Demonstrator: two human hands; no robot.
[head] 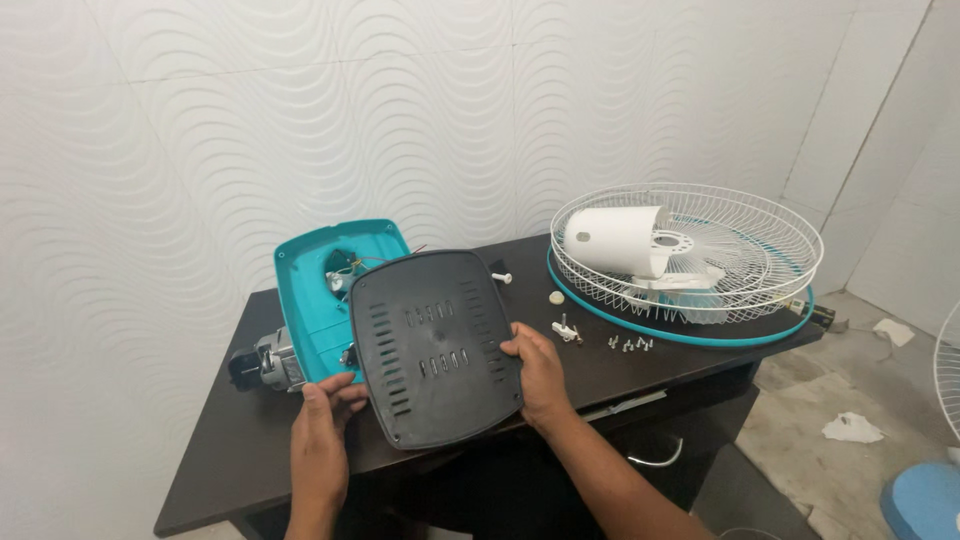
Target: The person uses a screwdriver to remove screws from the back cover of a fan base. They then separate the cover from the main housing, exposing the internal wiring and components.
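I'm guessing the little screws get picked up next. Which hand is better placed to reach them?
Probably the right hand. It grips the right edge of the black cover, on the same side as the screws lying on the table. The left hand holds the cover's far-left corner.

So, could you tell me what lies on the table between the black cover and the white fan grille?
In the head view, a white plug piece, small screws and a white knob lie there.
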